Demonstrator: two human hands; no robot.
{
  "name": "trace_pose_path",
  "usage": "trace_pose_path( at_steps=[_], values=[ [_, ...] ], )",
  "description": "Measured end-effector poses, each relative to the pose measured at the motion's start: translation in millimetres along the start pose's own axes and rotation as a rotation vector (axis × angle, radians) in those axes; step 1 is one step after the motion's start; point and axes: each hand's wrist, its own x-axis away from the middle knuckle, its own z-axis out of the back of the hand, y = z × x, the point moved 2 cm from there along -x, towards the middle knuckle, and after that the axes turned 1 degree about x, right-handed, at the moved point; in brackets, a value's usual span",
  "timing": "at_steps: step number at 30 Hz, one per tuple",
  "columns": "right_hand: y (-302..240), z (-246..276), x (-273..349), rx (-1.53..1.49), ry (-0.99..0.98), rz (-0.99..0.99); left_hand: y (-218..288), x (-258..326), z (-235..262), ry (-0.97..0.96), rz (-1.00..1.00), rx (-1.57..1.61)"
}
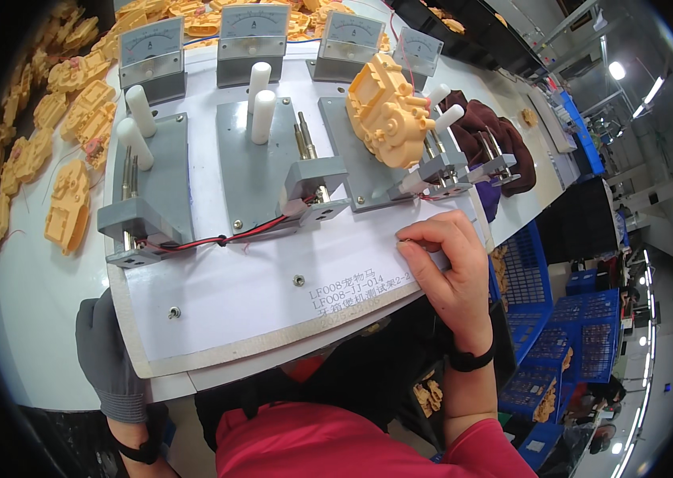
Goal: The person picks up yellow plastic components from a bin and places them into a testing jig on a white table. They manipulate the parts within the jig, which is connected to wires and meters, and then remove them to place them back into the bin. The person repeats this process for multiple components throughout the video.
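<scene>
My bare right hand is over the right part of the white test board, thumb and forefinger pinched on a small metal toggle switch, mostly hidden by the fingertips. In a grey glove, my left hand rests by the board's left front corner; its fingers are partly hidden. Beyond my right hand, a yellow plastic gearbox housing sits tilted on the third grey fixture plate, by its white posts and metal pins. Two more toggle switches, one in the middle and one at left, stand on the board.
Several analog panel meters line the board's back. Grey fixtures with white posts and paired pins stand before them. Yellow housings pile up at left and behind. Dark brown cloth lies at right; blue crates stand beyond the table.
</scene>
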Motion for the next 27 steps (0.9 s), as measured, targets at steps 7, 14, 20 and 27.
trace_pose_path(
  at_steps=[7, 14, 20, 27],
  values=[
    [3.1, 1.8, 0.6, 0.021, -0.037, 0.040, 3.2, -0.9, 1.6, 0.021, -0.022, 0.036],
    [0.9, -0.1, -0.3, -0.014, 0.009, 0.009, 6.0, -1.4, 2.3, 0.047, -0.032, 0.043],
    [0.4, 0.9, -2.8, -0.002, 0.013, 0.039, 3.5, -1.2, 1.1, 0.036, -0.004, 0.043],
    [1.5, 0.9, -1.7, -0.001, 0.014, 0.041, 2.3, -1.8, 1.0, 0.028, -0.021, 0.024]
  ],
)
